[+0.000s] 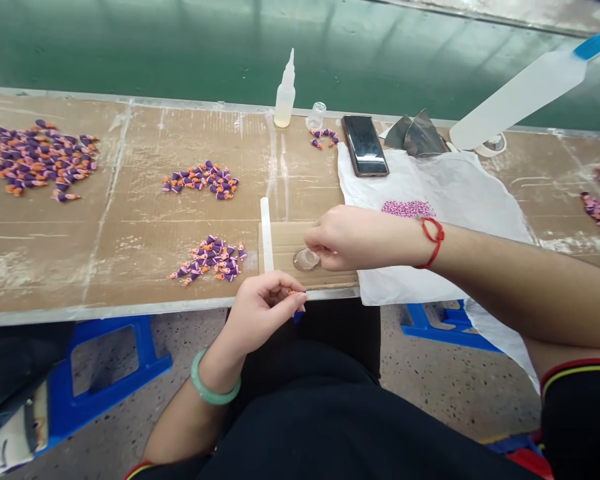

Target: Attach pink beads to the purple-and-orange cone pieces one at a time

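Left grip pinched nearly closed, folks, thumb and forefinger on a tiny figure, only its orange bit peeking out, right at the near edge of the surface! Over comes the right grip, curled low beside a round clear disc on a cardboard pad; whether it holds anything, I can't tell from here.

Doing this well, I'd say, means a light, steady pinch, the figure turned outward, and fine fingertip work, kept over the pad, since a slip at that edge could drop it in the lap.

Now the surroundings: two heaps of figures to the left, a bigger one beyond. A white strip lies close by, awkward for the left side. And look, the right forearm crosses the white cloth, just short of those loose pink grains; one careless sweep might scatter them! Phone and dropper bottle sit farther back.
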A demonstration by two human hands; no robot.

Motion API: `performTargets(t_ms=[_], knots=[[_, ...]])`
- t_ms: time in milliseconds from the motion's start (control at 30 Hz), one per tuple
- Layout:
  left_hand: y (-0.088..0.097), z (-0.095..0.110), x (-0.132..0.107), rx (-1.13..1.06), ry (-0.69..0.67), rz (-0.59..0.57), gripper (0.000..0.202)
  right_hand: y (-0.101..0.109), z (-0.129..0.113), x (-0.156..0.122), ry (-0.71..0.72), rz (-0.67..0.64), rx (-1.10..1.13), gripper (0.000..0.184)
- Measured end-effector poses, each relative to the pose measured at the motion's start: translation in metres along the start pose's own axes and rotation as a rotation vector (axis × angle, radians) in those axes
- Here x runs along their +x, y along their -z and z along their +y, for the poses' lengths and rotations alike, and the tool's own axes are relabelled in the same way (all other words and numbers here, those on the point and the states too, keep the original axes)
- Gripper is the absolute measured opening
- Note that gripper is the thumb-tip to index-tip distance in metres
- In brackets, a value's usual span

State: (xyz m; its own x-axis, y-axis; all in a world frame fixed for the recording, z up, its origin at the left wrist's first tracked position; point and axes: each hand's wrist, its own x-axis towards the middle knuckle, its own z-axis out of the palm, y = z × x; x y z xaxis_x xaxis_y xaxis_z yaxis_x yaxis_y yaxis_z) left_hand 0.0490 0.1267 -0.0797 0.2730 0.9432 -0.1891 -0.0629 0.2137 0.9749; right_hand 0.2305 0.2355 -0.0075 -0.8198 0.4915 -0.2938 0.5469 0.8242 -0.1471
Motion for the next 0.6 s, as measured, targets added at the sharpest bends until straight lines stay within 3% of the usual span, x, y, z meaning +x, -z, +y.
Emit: performTargets(t_ms=[133,333,433,600], knots=[[-0.001,0.001,0.0,-0.178,-0.018,0.06,0.02,0.003,0.002,-0.011,0.006,0.11,0.227,0.027],[-0.009,0.014,-0.002,-0.471,-0.03,0.128,0.034,-0.001,-0.017,-0.032,-0.058,0.12,1.056,0.011],[-0.014,0.02,-0.006,-0.457,-0.04,0.116,0.036,-0.003,-0.028,-0.038,-0.062,0.128,1.153,0.012],[-0.019,0.021,-0.012,-0.437,-0.064,0.098,0.031,0.0,-0.035,-0.046,-0.048,0.168,1.11,0.011]])
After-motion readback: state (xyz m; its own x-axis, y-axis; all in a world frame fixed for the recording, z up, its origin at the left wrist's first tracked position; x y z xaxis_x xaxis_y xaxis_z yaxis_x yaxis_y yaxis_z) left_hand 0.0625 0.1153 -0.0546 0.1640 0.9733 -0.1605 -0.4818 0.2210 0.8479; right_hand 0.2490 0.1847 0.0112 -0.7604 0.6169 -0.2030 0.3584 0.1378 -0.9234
